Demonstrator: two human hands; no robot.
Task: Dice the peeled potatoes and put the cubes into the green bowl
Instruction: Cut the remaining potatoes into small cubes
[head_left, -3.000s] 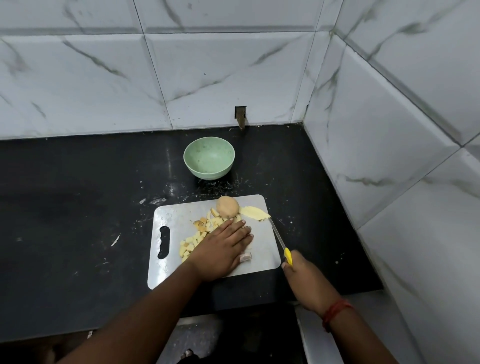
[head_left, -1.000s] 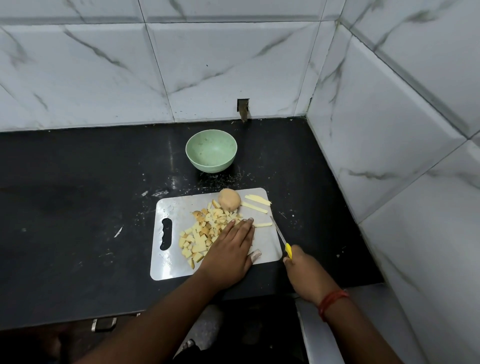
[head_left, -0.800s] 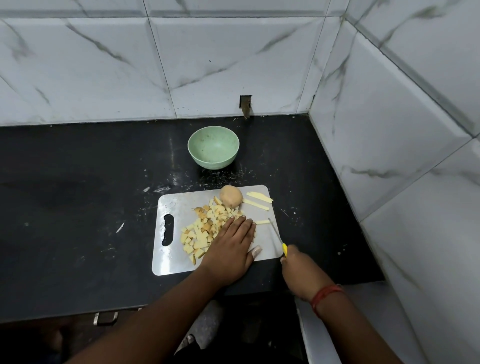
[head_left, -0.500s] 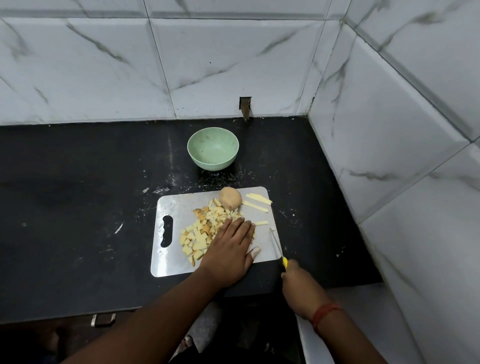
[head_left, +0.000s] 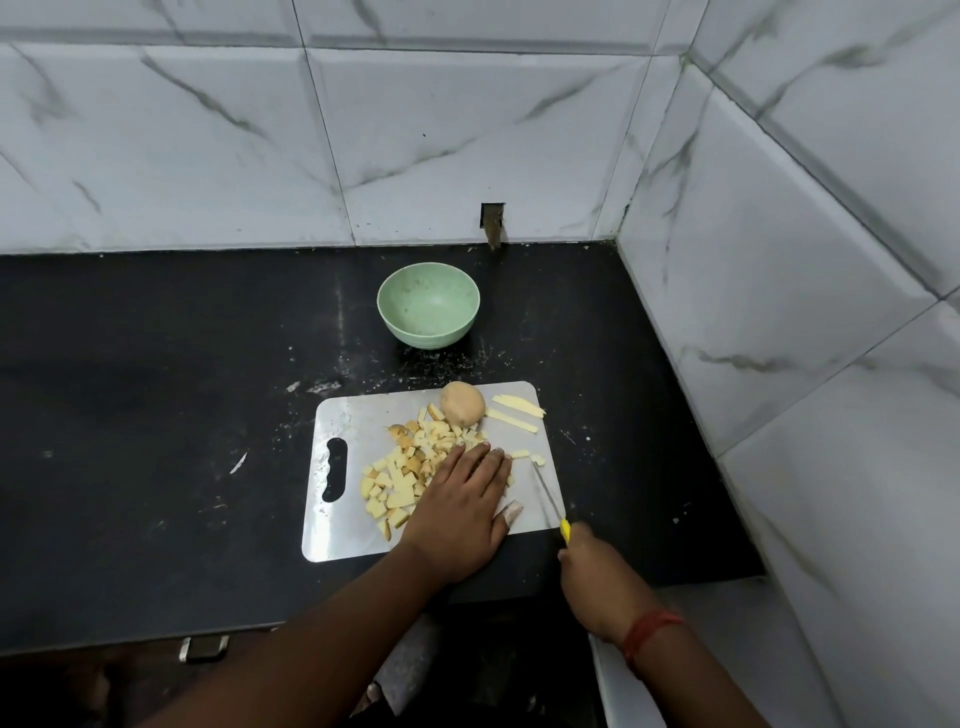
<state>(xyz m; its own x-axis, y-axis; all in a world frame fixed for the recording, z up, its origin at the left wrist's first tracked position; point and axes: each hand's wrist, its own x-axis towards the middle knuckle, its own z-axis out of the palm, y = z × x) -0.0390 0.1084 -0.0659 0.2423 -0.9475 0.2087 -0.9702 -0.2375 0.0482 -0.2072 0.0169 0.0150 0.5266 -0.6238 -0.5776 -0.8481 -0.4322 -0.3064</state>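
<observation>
Strips (head_left: 514, 413) at cutting board (head_left: 343, 415) far-right corner to be cross-cut w/ knife (head_left: 548, 493) gripped in right hand (head_left: 597, 577), left hand (head_left: 460, 512) laid flat by cubes (head_left: 400, 478) mid-board, fingertips kept clear; green bowl (head_left: 428, 304) beyond board, empty.

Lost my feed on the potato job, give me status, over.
Left hand flat on potato strips, right hand gripping knife. Cubes piled on board, one whole potato uncut. Green bowl empty, path clear.

Bare forearms — a red thread band (head_left: 647, 631) circles the right wrist.
</observation>
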